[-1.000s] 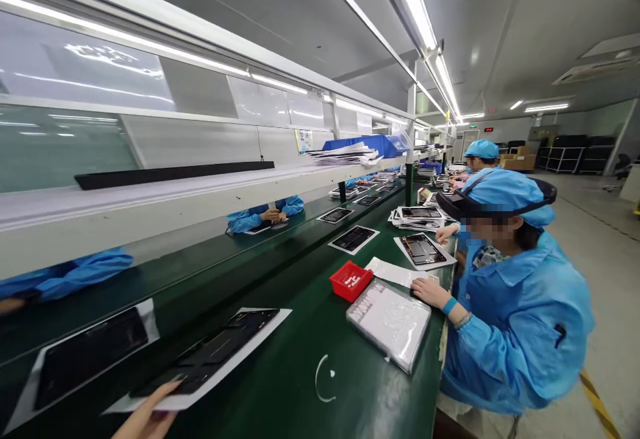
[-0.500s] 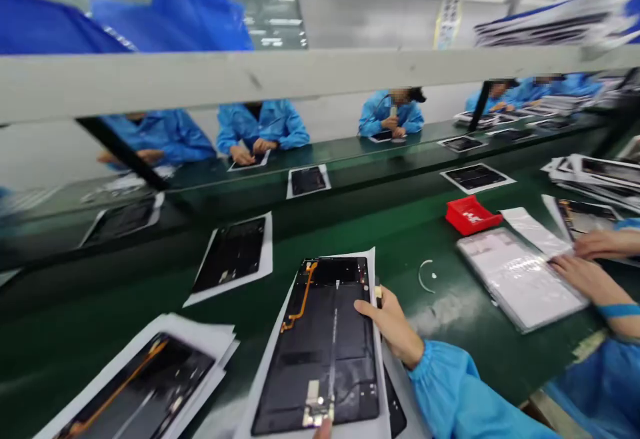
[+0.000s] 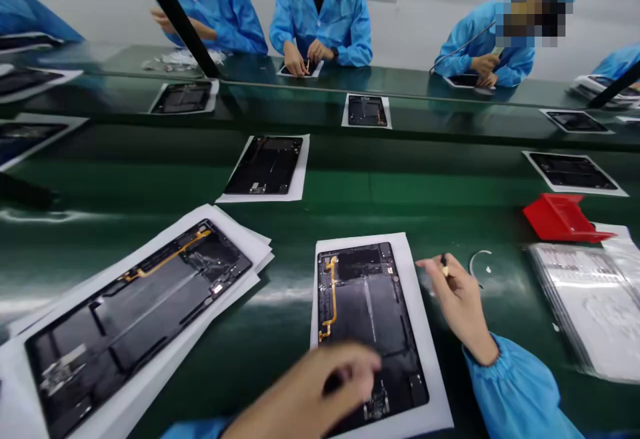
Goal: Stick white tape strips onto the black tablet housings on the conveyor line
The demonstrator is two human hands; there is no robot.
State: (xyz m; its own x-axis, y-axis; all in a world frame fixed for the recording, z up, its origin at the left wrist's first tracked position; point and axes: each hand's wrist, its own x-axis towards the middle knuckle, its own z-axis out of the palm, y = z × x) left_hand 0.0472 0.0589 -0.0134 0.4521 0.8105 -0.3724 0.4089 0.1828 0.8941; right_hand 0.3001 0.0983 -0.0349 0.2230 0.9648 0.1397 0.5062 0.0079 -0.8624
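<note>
Presently, head view: hovering with the left hand (image 3: 320,386) over the black panel (image 3: 373,306) on white sheet (image 3: 427,359) and tabletop (image 3: 285,332), too blurred to tell open from closed; beside the sheet, gripping a dark item (image 3: 444,262) in the right hand (image 3: 463,299).

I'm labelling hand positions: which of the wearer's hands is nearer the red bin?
Right: the right hand is between the white sheet and the red bin; the left hand is farther off, over the lower part of the dark panel.
</note>
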